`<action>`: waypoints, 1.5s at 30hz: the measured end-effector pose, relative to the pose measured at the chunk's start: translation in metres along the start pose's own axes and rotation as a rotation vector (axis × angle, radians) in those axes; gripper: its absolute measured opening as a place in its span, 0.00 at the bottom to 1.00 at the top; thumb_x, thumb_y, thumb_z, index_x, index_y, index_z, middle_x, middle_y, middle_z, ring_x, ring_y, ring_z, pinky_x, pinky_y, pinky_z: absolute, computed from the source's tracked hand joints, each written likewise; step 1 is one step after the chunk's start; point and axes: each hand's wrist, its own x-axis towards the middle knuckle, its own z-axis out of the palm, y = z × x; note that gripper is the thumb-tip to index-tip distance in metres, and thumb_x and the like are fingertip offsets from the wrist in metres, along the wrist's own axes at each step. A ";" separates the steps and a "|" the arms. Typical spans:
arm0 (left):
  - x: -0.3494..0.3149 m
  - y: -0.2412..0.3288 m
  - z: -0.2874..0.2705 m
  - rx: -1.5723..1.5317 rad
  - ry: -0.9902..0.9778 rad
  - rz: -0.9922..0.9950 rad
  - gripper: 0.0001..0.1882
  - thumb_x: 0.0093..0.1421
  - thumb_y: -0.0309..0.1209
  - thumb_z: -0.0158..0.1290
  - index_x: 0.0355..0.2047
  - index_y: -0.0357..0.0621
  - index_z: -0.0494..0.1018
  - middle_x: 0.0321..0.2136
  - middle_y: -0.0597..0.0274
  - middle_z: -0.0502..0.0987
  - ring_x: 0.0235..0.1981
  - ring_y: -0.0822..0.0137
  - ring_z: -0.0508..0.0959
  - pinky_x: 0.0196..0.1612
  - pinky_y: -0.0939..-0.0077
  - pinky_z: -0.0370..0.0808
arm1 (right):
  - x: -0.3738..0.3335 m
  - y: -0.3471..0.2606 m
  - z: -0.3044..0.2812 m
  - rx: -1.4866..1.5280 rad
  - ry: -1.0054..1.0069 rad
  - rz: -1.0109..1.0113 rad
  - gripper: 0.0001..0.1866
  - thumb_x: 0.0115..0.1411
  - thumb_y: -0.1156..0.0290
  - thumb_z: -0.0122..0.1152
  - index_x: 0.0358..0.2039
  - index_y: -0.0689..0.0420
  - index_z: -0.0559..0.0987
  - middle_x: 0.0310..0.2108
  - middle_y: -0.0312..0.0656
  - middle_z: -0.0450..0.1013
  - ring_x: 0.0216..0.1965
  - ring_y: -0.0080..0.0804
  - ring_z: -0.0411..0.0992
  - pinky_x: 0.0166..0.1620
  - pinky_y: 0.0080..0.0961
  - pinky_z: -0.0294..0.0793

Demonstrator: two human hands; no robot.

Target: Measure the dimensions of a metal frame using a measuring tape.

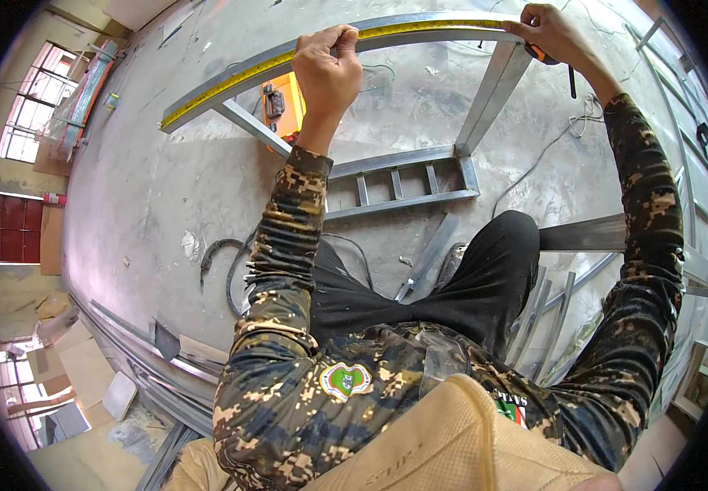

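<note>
A yellow tape measure blade (427, 27) lies stretched along the top of a long metal bar (247, 75), which belongs to a welded metal frame. My left hand (328, 69) is closed, its fingers and thumb pressing the blade against the bar partway along. At the bar's right part, my right hand (552, 34) is closed on the tape by its orange and black case (540, 55), partly hidden under the palm. The blade's free end reaches the bar's left end. A slanted metal leg (493, 98) joins the bar to a ladder-like lower frame (399, 184).
An orange tool case (285, 106) stands on the floor behind my left wrist. Black cables (231, 245) curl on the concrete floor. Loose metal bars lie at lower left (182, 389) and by my right knee (546, 319). A metal lattice (689, 123) stands at right.
</note>
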 end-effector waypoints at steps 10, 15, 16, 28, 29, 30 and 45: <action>0.002 0.002 -0.004 -0.042 -0.050 -0.062 0.03 0.55 0.26 0.60 0.29 0.42 0.82 0.25 0.59 0.82 0.28 0.61 0.75 0.35 0.69 0.72 | 0.002 0.006 0.000 -0.067 0.013 -0.029 0.18 0.58 0.58 0.67 0.26 0.61 0.75 0.15 0.37 0.73 0.14 0.21 0.68 0.16 0.22 0.63; 0.003 0.001 -0.006 -0.121 -0.069 -0.185 0.04 0.55 0.27 0.60 0.29 0.41 0.82 0.26 0.57 0.82 0.29 0.62 0.77 0.34 0.71 0.74 | 0.001 0.008 -0.001 -0.041 0.004 -0.004 0.17 0.58 0.59 0.68 0.26 0.61 0.75 0.15 0.37 0.73 0.14 0.21 0.69 0.16 0.23 0.64; 0.004 0.001 -0.005 -0.138 -0.058 -0.185 0.04 0.55 0.27 0.60 0.29 0.41 0.82 0.27 0.57 0.82 0.29 0.62 0.78 0.35 0.71 0.74 | 0.002 0.007 0.000 -0.049 0.012 0.016 0.17 0.57 0.59 0.68 0.26 0.60 0.75 0.15 0.37 0.73 0.14 0.22 0.69 0.16 0.23 0.64; 0.005 0.010 0.004 -0.095 -0.028 -0.147 0.04 0.55 0.27 0.60 0.30 0.43 0.82 0.28 0.59 0.83 0.30 0.60 0.78 0.37 0.70 0.74 | -0.002 0.004 -0.004 -0.093 0.002 0.034 0.19 0.57 0.56 0.68 0.29 0.61 0.77 0.15 0.38 0.74 0.15 0.23 0.70 0.18 0.24 0.66; 0.006 0.013 0.008 -0.062 -0.046 -0.146 0.03 0.56 0.27 0.60 0.30 0.44 0.83 0.28 0.59 0.83 0.30 0.60 0.78 0.37 0.70 0.74 | 0.003 0.014 -0.003 -0.087 0.014 0.032 0.19 0.57 0.55 0.68 0.28 0.61 0.77 0.16 0.39 0.75 0.16 0.24 0.71 0.19 0.24 0.68; 0.006 0.018 0.011 -0.068 -0.047 -0.145 0.03 0.56 0.27 0.60 0.30 0.44 0.83 0.28 0.59 0.83 0.30 0.60 0.78 0.37 0.70 0.74 | 0.001 0.013 -0.004 -0.089 0.018 0.037 0.19 0.57 0.55 0.68 0.28 0.61 0.77 0.16 0.39 0.75 0.16 0.24 0.71 0.19 0.24 0.68; 0.005 0.089 0.100 -0.160 -0.095 -0.070 0.04 0.57 0.28 0.59 0.31 0.41 0.81 0.28 0.51 0.81 0.26 0.54 0.80 0.32 0.68 0.75 | -0.002 0.032 -0.020 -0.204 0.062 -0.001 0.20 0.53 0.50 0.67 0.21 0.57 0.82 0.15 0.39 0.75 0.17 0.29 0.73 0.23 0.33 0.70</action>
